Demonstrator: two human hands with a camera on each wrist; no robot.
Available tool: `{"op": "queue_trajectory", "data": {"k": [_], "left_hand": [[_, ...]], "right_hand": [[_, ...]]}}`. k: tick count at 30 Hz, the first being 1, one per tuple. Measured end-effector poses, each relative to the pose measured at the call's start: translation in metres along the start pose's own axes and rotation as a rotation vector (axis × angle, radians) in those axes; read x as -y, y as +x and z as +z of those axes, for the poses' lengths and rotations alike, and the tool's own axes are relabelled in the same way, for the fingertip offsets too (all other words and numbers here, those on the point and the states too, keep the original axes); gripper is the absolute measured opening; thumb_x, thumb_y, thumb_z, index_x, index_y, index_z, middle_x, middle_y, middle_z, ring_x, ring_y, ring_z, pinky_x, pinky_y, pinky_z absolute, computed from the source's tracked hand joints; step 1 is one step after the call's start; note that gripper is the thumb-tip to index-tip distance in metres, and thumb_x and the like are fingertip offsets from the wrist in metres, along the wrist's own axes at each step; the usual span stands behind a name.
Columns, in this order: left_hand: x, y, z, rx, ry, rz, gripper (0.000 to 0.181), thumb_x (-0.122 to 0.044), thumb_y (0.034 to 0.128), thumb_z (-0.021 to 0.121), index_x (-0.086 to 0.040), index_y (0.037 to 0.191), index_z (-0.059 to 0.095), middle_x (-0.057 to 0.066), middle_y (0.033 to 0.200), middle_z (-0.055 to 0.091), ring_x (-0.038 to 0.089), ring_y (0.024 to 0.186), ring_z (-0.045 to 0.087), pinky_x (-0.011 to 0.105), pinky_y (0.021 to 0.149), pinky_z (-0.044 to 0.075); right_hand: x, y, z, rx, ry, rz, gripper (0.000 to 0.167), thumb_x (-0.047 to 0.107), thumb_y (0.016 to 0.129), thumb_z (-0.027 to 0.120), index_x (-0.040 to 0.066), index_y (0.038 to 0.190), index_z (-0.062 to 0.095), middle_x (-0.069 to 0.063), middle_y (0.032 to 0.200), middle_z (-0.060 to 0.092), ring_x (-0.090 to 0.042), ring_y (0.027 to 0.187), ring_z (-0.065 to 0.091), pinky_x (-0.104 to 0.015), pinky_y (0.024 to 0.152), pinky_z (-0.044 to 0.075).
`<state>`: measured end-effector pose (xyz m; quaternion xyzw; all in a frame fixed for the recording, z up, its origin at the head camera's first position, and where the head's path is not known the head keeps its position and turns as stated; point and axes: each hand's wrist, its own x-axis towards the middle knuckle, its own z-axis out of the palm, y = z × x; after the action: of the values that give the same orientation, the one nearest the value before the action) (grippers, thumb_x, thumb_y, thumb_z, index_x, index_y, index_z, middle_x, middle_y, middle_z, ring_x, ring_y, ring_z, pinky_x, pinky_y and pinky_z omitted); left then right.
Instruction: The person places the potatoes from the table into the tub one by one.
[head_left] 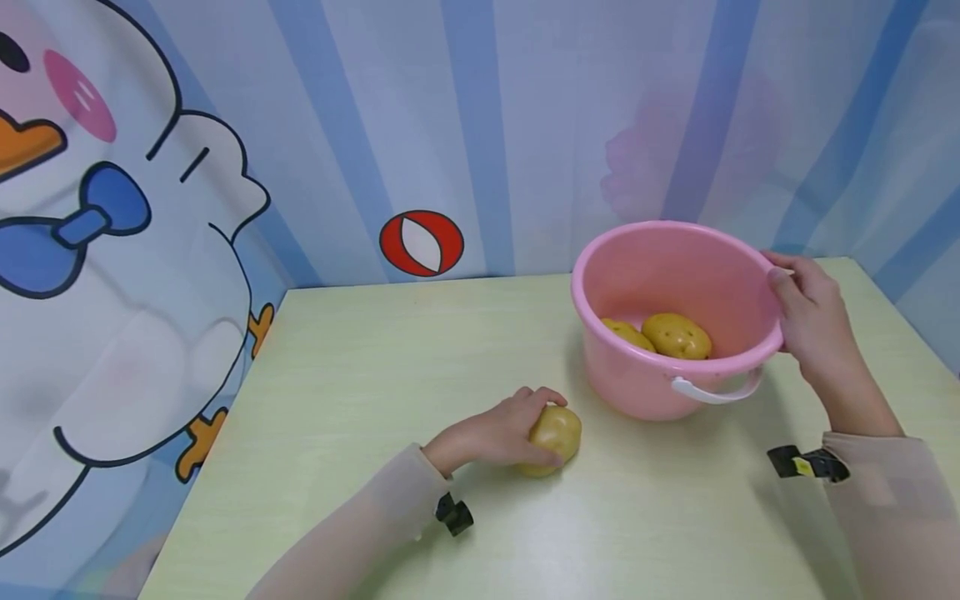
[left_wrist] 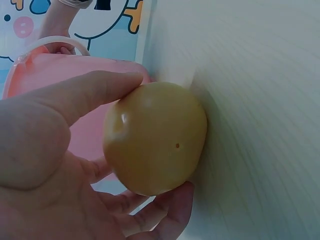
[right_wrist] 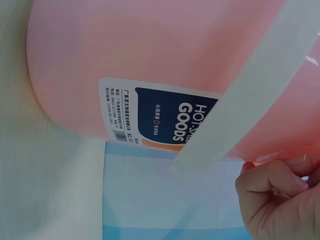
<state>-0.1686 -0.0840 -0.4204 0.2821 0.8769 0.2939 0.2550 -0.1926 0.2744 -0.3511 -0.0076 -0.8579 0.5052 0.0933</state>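
Note:
A yellow potato (head_left: pixel 557 437) is on the table in the head view, just left of a pink bucket (head_left: pixel 637 392). My left hand (head_left: pixel 510 429) grips it, thumb on one side and fingers on the other. The left wrist view shows the same potato (left_wrist: pixel 157 137) close up, low against the tabletop. My right hand (head_left: pixel 813 312) holds the bucket's right rim, and the right wrist view has those curled fingers (right_wrist: pixel 272 180) at the rim. Inside the bucket lie two potatoes, one whole (head_left: pixel 677 336) and one partly hidden behind the front rim (head_left: pixel 626 334).
The bucket's white handle (head_left: pixel 720 393) hangs down its front. A printed label (right_wrist: pixel 160 117) is stuck on its side. The pale wooden table (head_left: pixel 360 358) meets a blue striped backdrop (head_left: pixel 555 125) at its far edge. A cartoon bird (head_left: pixel 135 358) covers the left.

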Motion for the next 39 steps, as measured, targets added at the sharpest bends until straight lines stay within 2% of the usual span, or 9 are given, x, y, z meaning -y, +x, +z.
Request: {"op": "queue_trajectory", "data": {"k": [16,39], "left_hand": [[0.001,0.001,-0.001,-0.009,-0.071,-0.027,0.065,-0.031,0.084,0.077,-0.021,0.139,0.044,-0.001,0.111,0.047,0.015,0.094,0.052,0.029,0.078,0.048],[0.001,-0.007,-0.019,-0.085,-0.135,-0.023,0.065,-0.028,0.0849,0.077,-0.019,0.14,0.045,-0.002,0.116,0.05,0.016,0.101,0.051,0.031,0.08,0.049]], "right_hand": [[0.001,0.001,0.001,0.001,-0.007,-0.004,0.058,0.035,0.109,0.027,-0.001,0.154,0.028,-0.023,0.12,0.046,0.002,0.073,0.058,-0.024,0.054,0.055],[-0.001,0.002,-0.001,0.003,0.013,-0.01,0.058,0.033,0.109,0.029,-0.004,0.153,0.028,-0.021,0.115,0.046,-0.001,0.071,0.059,-0.025,0.052,0.056]]}}
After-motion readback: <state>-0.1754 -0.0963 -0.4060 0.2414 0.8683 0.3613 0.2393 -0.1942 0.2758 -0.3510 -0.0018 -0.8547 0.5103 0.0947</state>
